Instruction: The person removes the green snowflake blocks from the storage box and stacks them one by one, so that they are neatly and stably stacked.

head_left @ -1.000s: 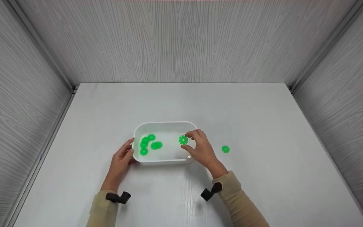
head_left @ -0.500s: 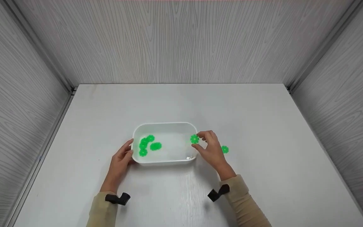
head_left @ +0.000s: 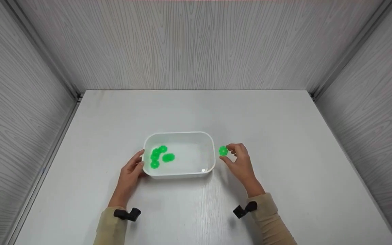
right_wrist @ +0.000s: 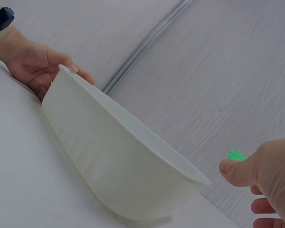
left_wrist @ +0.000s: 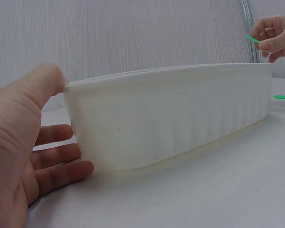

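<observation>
My right hand (head_left: 240,161) pinches a flower-shaped green plastic disc (head_left: 223,150) between thumb and fingers, in the air just right of a white plastic tub (head_left: 213,149). The right wrist view shows only the edge of this disc (right_wrist: 236,156) above the thumb. At the tub's left end, my left hand (head_left: 129,172) holds it, the thumb on the rim (left_wrist: 171,70) and several fingers along the outer wall. Inside the tub, several green discs (head_left: 155,154) lie bunched toward the left, with an overlapping group (head_left: 168,157) beside them.
Another green disc (left_wrist: 280,97) lies on the white table (head_left: 182,211) right of the tub; in the head view the right hand hides it. Grey wood-grain panels (head_left: 196,44) stand at the back and both sides.
My right hand has moved right with the pinched disc, from over the tub's right end to beyond its rim, covering the table disc. The left hand and tub have stayed nearly still.
</observation>
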A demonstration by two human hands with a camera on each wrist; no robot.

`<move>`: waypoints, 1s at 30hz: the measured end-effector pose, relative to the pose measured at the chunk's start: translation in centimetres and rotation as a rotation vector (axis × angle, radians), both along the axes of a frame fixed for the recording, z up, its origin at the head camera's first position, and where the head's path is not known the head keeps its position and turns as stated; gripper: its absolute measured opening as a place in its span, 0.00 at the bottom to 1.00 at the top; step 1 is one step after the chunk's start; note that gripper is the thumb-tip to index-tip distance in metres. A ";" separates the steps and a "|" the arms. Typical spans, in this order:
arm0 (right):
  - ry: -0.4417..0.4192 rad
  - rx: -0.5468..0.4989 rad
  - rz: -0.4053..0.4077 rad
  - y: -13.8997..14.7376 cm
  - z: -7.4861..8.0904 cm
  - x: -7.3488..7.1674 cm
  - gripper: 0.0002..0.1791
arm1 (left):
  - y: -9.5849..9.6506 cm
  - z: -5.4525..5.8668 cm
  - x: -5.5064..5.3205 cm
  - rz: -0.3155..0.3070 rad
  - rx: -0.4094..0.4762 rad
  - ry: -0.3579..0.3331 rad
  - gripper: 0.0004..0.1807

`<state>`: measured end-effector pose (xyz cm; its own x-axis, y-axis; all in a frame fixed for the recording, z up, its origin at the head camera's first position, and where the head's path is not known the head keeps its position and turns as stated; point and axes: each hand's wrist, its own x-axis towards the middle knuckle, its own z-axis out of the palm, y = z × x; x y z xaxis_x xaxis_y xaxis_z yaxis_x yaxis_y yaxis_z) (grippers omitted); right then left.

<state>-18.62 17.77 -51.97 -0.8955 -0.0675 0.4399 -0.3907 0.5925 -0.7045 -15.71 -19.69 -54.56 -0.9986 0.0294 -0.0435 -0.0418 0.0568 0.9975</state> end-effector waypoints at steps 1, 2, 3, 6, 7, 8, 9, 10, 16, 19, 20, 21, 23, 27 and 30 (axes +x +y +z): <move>-0.001 -0.004 -0.004 0.3 -0.1 0.1 0.19 | 0.0 0.0 0.0 -0.001 0.000 0.000 0.23; -0.004 -0.005 -0.010 0.5 -0.3 0.1 0.19 | 0.0 0.0 0.0 -0.003 0.001 -0.002 0.23; -0.008 -0.004 -0.015 0.8 -0.4 0.2 0.19 | 0.0 0.0 0.0 -0.004 0.003 -0.003 0.23; -0.026 -0.004 -0.028 1.6 -0.8 0.4 0.19 | -0.1 -0.1 0.0 -0.008 0.020 -0.003 0.23; -0.036 -0.001 -0.034 1.8 -1.0 0.4 0.19 | -0.1 -0.2 0.0 -0.009 0.032 -0.005 0.23; -0.044 0.002 -0.039 2.1 -1.1 0.5 0.19 | -0.1 -0.2 0.0 -0.010 0.040 -0.005 0.24; -0.051 0.002 -0.042 2.3 -1.3 0.5 0.19 | -0.1 -0.3 0.0 -0.010 0.048 -0.005 0.24; -0.060 -0.001 -0.047 2.5 -1.4 0.6 0.19 | -0.1 -0.3 0.0 -0.010 0.050 -0.004 0.24; -0.124 -0.003 -0.094 3.7 -2.0 0.8 0.19 | -0.1 -0.4 -0.1 -0.005 0.056 -0.002 0.23; -0.158 0.004 -0.117 4.3 -2.4 0.9 0.19 | -0.2 -1.4 -0.3 0.001 0.054 0.008 0.23; -0.167 0.004 -0.123 4.5 -2.5 0.9 0.19 | -0.3 -1.7 -0.4 0.003 0.047 0.011 0.23; -0.177 0.001 -0.127 4.7 -2.6 1.0 0.19 | -0.4 -2.1 -0.5 0.004 0.042 0.013 0.23; -0.195 0.000 -0.136 5.1 -2.9 1.1 0.19 | -0.5 -2.8 -0.7 0.000 0.030 0.019 0.24; -0.214 0.012 -0.158 5.8 -3.4 1.2 0.19 | -0.5 -2.5 -0.8 -0.011 0.030 0.007 0.24; -0.236 0.044 -0.176 6.2 -3.9 1.3 0.19 | -0.3 -1.5 -0.5 -0.009 0.030 0.004 0.24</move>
<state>-17.30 24.01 -55.83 -0.9724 0.0831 0.2179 -0.1078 0.6685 -0.7359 -16.17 -19.99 -56.03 -0.9985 0.0392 -0.0381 -0.0370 0.0277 0.9989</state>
